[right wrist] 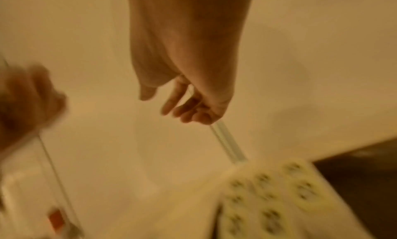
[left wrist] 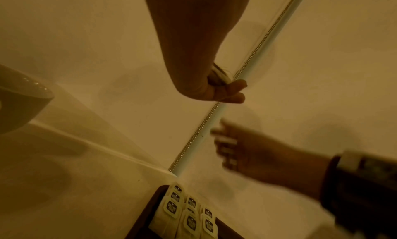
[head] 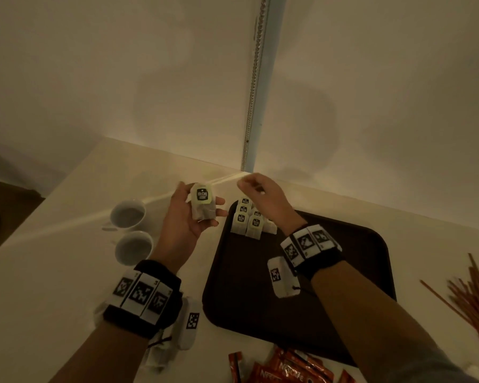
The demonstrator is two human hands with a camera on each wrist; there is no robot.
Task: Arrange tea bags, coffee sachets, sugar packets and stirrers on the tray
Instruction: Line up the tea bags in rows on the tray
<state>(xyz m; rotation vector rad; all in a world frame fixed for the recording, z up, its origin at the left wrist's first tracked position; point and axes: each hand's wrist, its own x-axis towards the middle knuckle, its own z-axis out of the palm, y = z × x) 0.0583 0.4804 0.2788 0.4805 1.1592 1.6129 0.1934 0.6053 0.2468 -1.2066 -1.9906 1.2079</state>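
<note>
Tea-bag step in hand. My left hand [head: 188,214] holds a small stack of tea bags [head: 203,205] in the upturned palm, thumb and fingers curled round its edges, just left of the tray [head: 357,244] and above the table [head: 67,272]. My right hand [head: 263,197] hovers over the tray's far left corner, fingers loosely bent, nothing in it as far as the blurred wrist view shows.

On the tray: a cluster of tea bags [head: 248,219] in short overlapping rows, tight in the far left corner. The rest of the tray is bare.

Looks: pale paper sachets, each with a dark printed tag on a light label; thin, limp, likely to slide.

Next move, as I judge it: right hand takes one bag off the held stack and lays it beside the rows, tag up, matching the overlap.

Not yet placed: coffee sachets [head: 291,369] at the near edge, stirrers [head: 473,297] on the right. Two cups [head: 130,230] to the left.
</note>
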